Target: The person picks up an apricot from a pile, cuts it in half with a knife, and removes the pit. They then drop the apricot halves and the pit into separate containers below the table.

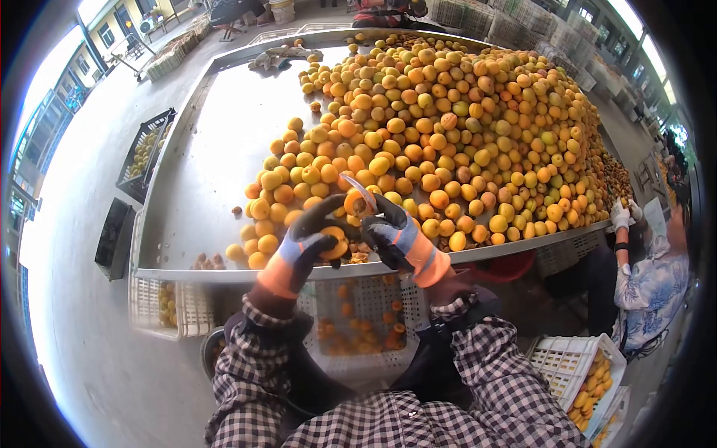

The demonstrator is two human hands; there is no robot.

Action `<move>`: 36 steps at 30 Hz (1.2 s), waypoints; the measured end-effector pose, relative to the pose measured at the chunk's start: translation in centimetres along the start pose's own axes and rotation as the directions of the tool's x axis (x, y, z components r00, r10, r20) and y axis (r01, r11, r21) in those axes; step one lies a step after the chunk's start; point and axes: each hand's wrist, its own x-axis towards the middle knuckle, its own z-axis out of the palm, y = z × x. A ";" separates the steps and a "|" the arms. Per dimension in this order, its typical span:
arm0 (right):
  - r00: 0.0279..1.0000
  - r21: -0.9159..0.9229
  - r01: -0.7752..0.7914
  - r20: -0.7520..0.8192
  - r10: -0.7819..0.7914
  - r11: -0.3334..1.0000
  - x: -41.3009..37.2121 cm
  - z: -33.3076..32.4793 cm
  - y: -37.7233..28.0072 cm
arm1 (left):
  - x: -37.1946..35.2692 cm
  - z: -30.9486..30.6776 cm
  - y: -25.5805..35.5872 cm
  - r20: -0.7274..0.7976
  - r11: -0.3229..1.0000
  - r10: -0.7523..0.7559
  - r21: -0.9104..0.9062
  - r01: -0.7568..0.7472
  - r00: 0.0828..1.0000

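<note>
My left hand (pixel 305 237), in a black, grey and orange glove, is closed around orange apricot pieces (pixel 333 245) in its palm. At its fingertips is another apricot (pixel 354 203), which looks cut open. My right hand (pixel 396 237), gloved alike, is closed on a small knife; its thin curved blade (pixel 359 187) lies against that apricot, and the handle is hidden in the glove. Below the hands, on the table's near edge, is a little heap of apricot scraps (pixel 358 257). A large pile of whole apricots (pixel 448 142) spreads just beyond.
The metal table (pixel 202 172) has a raised rim. Under its near edge, a white crate (pixel 362 364) holds apricot pieces. Another white crate (pixel 567 366) stands right, black crates (pixel 146 153) left. A co-worker's gloved hand (pixel 621 214) is at the right edge; another person (pixel 388 16) is opposite.
</note>
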 end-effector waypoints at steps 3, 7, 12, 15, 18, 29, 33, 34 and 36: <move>0.998 -0.077 0.034 0.053 -0.030 0.996 -0.2 -1.1 -0.9 | -1.7 0.0 2.2 0.197 0.966 -0.252 0.118 0.232 0.948; 0.994 -0.124 -0.024 0.102 0.037 0.992 -0.7 -0.2 0.3 | -1.5 -0.2 -1.1 -0.031 0.967 -0.187 0.169 0.190 0.982; 0.984 -0.309 -0.087 0.125 0.131 0.947 0.2 1.4 0.2 | -0.9 -0.5 -1.9 -0.101 0.992 -0.075 0.094 0.084 0.992; 0.993 -0.410 0.105 0.090 -0.075 0.906 1.3 1.5 2.5 | -0.8 -0.6 -2.4 -0.179 0.990 -0.110 0.065 0.123 0.978; 0.935 -0.535 0.307 0.016 -0.354 0.787 2.2 0.6 4.2 | -0.8 0.2 -2.2 -0.255 0.996 -0.071 0.034 0.082 0.964; 0.727 0.057 0.647 -0.346 -0.593 0.760 2.6 0.9 -0.5 | -0.2 2.2 -2.9 -0.048 0.959 -0.272 -0.088 0.268 0.961; 0.691 0.032 0.675 -0.377 -0.616 0.737 2.7 1.2 -0.9 | 0.2 2.9 -3.1 -0.050 0.947 -0.320 -0.022 0.319 0.946; 0.687 -0.024 0.684 -0.317 -0.654 0.729 2.9 1.1 -0.8 | 0.3 3.0 -3.2 -0.048 0.947 -0.322 -0.021 0.322 0.945; 0.699 0.039 0.695 -0.272 -0.662 0.718 3.2 1.0 -0.6 | 0.4 3.2 -3.4 -0.056 0.957 -0.271 0.088 0.275 0.961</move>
